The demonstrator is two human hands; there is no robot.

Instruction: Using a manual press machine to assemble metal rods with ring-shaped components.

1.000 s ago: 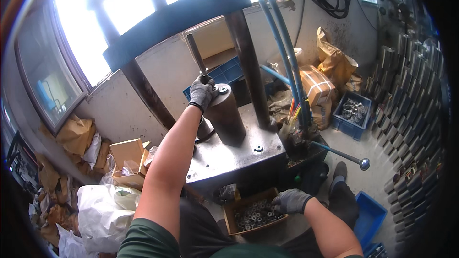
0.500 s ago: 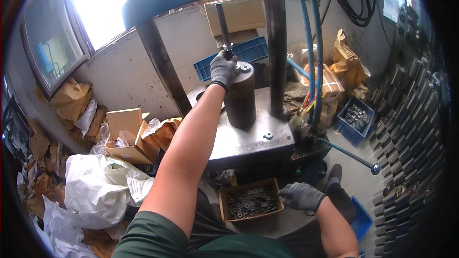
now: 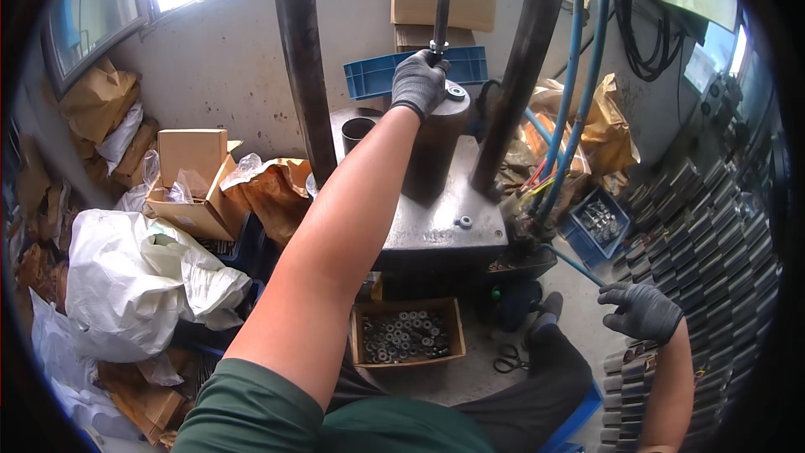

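My left hand (image 3: pixel 421 84), in a grey glove, is closed around the lower end of an upright dark metal rod (image 3: pixel 443 8), just below a shiny collar. It sits over the flat top of a thick steel cylinder (image 3: pixel 438 143); the rod's lower tip is hidden by my fingers. Beside the hand, a small ring-shaped part (image 3: pixel 455 93) lies on the cylinder top. My right hand (image 3: pixel 644 312), also gloved, is curled over the end of a thin lever (image 3: pixel 574 264), hiding its ball knob. Another small ring part (image 3: pixel 464 222) lies on the press's metal bed (image 3: pixel 419 239).
Press columns (image 3: pixel 302 59) rise on both sides of the cylinder. A wooden box (image 3: pixel 457 354) of rings stands below, near scissors (image 3: pixel 510 359). Stacked metal pieces (image 3: pixel 704 235) fill the right side. A white sack (image 3: pixel 126 285) and an open carton (image 3: pixel 193 155) lie left.
My right hand has moved right and up from beside the wooden box to the lever's end. My left hand stays at the rod over the cylinder. The view has shifted.
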